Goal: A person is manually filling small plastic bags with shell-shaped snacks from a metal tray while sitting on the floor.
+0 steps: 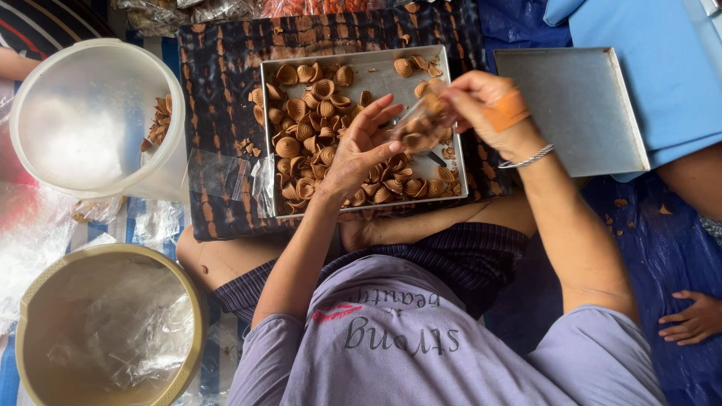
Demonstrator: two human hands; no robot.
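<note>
A metal tray (368, 71) rests on a dark patterned cloth over my lap, holding several brown curled snack pieces (308, 113). My left hand (361, 150) hovers over the pieces with fingers spread, next to a small clear plastic bag (419, 126) partly filled with the same snacks. My right hand (481, 105), with an orange bandage on the thumb side and a bracelet on the wrist, holds that bag by its top edge.
A clear plastic tub (83, 113) with a few snacks lies tilted at the left. A tan bowl (45, 301) with plastic bags sits lower left. An empty metal tray (571, 105) lies at the right on blue cloth. Another person's hand (692, 319) rests at the far right.
</note>
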